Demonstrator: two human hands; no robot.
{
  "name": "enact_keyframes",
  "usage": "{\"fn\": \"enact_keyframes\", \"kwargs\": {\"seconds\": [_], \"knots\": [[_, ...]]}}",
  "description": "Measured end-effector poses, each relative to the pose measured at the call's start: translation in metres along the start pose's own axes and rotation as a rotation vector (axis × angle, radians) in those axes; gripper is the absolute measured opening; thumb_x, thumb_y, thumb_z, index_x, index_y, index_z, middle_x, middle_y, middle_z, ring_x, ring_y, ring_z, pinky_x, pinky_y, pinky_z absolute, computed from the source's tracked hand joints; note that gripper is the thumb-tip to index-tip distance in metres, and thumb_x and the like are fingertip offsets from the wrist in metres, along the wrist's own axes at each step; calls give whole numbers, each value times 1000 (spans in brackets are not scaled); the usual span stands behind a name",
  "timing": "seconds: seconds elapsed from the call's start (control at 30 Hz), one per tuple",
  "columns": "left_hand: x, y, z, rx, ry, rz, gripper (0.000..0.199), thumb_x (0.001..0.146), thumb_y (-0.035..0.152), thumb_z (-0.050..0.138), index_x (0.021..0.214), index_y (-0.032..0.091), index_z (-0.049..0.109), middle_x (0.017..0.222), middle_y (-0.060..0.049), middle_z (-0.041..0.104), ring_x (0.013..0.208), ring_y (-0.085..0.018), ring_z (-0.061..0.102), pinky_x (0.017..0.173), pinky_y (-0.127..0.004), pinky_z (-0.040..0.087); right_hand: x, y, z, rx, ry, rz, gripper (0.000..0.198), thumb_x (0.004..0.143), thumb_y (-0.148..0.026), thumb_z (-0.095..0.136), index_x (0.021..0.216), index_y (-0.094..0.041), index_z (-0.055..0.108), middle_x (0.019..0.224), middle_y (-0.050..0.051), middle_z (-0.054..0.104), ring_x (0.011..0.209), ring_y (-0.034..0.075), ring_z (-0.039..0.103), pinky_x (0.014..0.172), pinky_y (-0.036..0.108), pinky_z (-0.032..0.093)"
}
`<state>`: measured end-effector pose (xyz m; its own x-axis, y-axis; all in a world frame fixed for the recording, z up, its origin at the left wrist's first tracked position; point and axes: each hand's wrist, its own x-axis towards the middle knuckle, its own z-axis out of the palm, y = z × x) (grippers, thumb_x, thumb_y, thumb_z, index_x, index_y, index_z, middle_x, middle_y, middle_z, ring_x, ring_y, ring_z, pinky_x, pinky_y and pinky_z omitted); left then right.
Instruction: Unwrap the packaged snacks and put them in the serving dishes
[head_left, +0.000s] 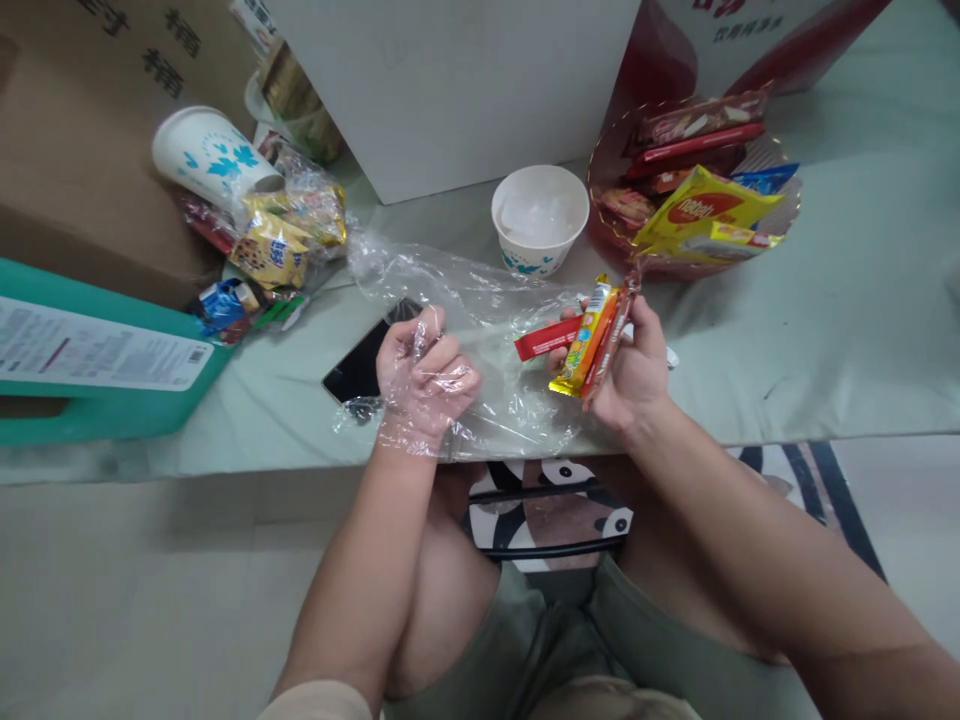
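Note:
My left hand (431,375) is closed on a clear plastic bag (502,400), with the film wrapped over the fingers and wrist. The bag spreads across the table towards the paper bowl. In my right hand (637,370) lie several wrapped snack bars (592,345), yellow, orange, brown and red, held by the fingers at the bag's right side. Partly under my left hand is a black phone (356,365). Just beyond the bag stands a white paper bowl (517,245) with blue leaf prints and something translucent inside.
A clear reddish basket (600,240) of packaged snacks stands at the back right. At the left are a tipped paper cup (202,150), a bag of snacks (277,240), a cardboard box (82,150) and a green container (172,400). A white box (465,90) borders the back.

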<state>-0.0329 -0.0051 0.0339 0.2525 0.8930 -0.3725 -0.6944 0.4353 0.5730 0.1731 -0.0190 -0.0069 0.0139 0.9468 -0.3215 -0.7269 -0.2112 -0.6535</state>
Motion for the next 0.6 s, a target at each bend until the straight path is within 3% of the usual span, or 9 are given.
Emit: {"fn": "enact_keyframes", "kwargs": {"seconds": [0.17, 0.37, 0.43, 0.6], "knots": [[-2, 2, -4, -18, 30, 73, 38, 98, 31, 44, 62, 21, 32, 41, 9, 21, 33, -6, 5, 37, -23, 20, -9, -8, -2, 57, 47, 38, 46, 75, -71, 68, 86, -26, 65, 89, 2, 74, 90, 25, 72, 73, 44, 61], [-4, 7, -5, -71, -18, 66, 40, 98, 28, 46, 62, 21, 30, 42, 10, 19, 33, -5, 7, 38, -21, 21, -24, -13, -14, -108, -54, -122, 46, 79, -72, 66, 86, -26, 66, 71, -2, 65, 77, 21, 70, 84, 44, 60], [-5, 9, -4, -86, -41, 42, 41, 97, 29, 47, 61, 21, 29, 41, 10, 19, 33, -5, 7, 38, -20, 21, -22, -35, -14, -217, -89, -200, 47, 83, -73, 60, 87, -27, 66, 71, -1, 63, 75, 21, 69, 88, 48, 59], [-5, 11, 1, -105, -81, -14, 40, 97, 28, 45, 59, 20, 33, 40, 9, 22, 32, -5, 11, 38, -19, 21, 4, -131, 5, -737, -179, -516, 49, 86, -75, 59, 103, -31, 72, 90, 3, 72, 96, 27, 73, 92, 51, 57]]}}
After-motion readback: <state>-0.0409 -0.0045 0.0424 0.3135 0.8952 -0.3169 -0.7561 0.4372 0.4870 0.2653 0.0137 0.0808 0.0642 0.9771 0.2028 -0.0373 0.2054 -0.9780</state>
